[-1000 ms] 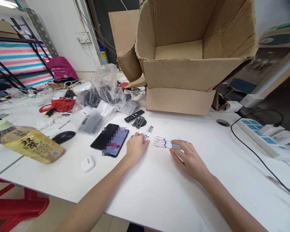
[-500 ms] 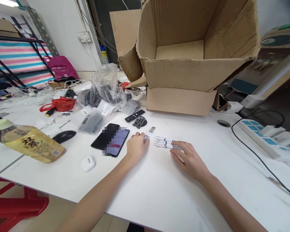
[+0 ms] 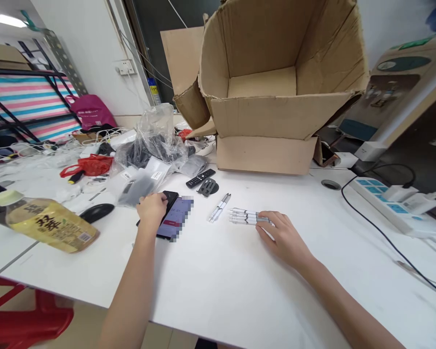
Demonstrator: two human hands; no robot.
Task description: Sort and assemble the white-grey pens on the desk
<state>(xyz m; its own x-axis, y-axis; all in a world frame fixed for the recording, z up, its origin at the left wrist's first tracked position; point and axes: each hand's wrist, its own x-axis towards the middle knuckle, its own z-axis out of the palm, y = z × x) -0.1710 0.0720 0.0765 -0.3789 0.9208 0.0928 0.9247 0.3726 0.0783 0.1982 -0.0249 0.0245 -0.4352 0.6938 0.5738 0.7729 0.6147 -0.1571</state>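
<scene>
My left hand [image 3: 151, 212] is closed over a black phone [image 3: 171, 198], with the thumb and fingers at its edges. Right beside that phone lies another phone [image 3: 175, 218] with a lit screen, partly pixelated. My right hand [image 3: 284, 237] rests on the table, its fingers closed on the right ends of several white pens [image 3: 244, 216] lying side by side. Between the hands, two more white pens [image 3: 219, 207] lie slantwise on the table, touched by neither hand.
A large open cardboard box [image 3: 265, 155] stands at the back. Behind the phones are a remote control [image 3: 200, 178], a black stand [image 3: 207, 187] and plastic bags [image 3: 143, 184]. A drink bottle [image 3: 53, 220] and black mouse [image 3: 97, 212] lie left; a power strip [image 3: 388, 206] is right.
My left hand has let go of the two slanted pens and moved left onto the black phone. My right hand has stayed at the row of pens. The view has shifted slightly.
</scene>
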